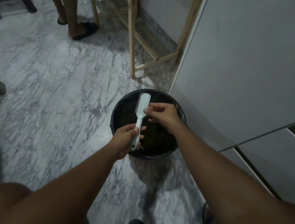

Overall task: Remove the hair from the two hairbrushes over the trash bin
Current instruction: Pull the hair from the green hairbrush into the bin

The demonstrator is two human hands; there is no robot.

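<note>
On a marble floor (53,92), the left hand (126,139) is closed round the handle of a pale hairbrush (141,114) held over the black trash bin (126,100), while the right hand (163,113) pinches at its bristled head.

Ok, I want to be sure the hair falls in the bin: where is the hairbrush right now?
The hairbrush is over the open black trash bin, its handle in the left hand, the right hand at its head.
</note>
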